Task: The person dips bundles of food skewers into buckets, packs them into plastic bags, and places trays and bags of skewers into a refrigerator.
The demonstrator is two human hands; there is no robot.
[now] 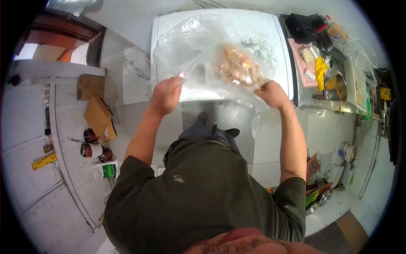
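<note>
A large clear plastic bag (186,40) is spread over the white tabletop (264,31). Towards its right side lies a cluster of orange-brown, shiny pieces (239,67), smeared by motion; I cannot tell what they are. My right hand (274,94) is closed at the table's front edge, gripping gathered plastic just below these pieces. At the front left, my left hand (166,94) pinches the bag's edge between thumb and fingertips.
On the right, a metal counter (308,99) holds a steel pot (336,87), a yellow cloth-like item (321,72) and a pink sheet (301,63). Cardboard boxes (98,114) and brown jars (91,149) stand on the floor at left.
</note>
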